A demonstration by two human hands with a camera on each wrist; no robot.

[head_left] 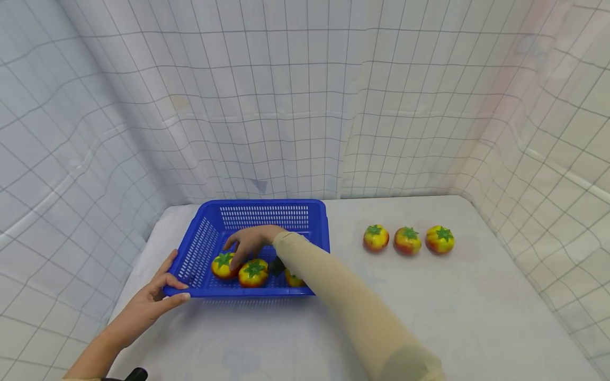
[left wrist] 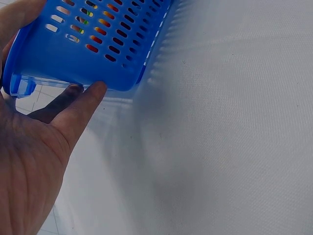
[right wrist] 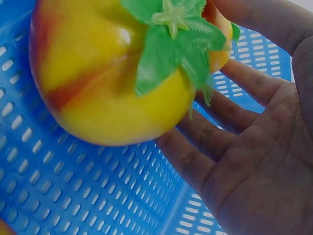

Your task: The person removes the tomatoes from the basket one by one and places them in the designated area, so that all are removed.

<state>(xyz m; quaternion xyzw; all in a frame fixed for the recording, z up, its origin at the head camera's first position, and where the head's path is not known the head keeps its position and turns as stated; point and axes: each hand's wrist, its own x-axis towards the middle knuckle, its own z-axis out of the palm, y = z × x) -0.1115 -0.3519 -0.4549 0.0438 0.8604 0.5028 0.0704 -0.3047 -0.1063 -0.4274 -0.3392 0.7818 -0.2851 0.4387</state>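
A blue plastic basket (head_left: 264, 203) with slotted walls stands at the left of the table. At its front-left corner my left hand (head_left: 147, 301) grips the rim, fingers over the edge and thumb against the outer wall. My right hand (head_left: 250, 243) reaches down inside, thumb and fingers around the leftmost toy tomato (head_left: 221, 267), yellow-red with green leaves. Beside that one sits a second toy tomato (head_left: 253, 273), large in the right wrist view (right wrist: 112, 83). A third toy tomato (head_left: 294, 279) is partly hidden by my right sleeve.
Right of the basket, three more toy tomatoes stand in a row on the white table: left (head_left: 376, 238), middle (head_left: 407, 241) and right (head_left: 440, 239). Grid-patterned white curtains (head_left: 286, 106) enclose the table at the back and sides.
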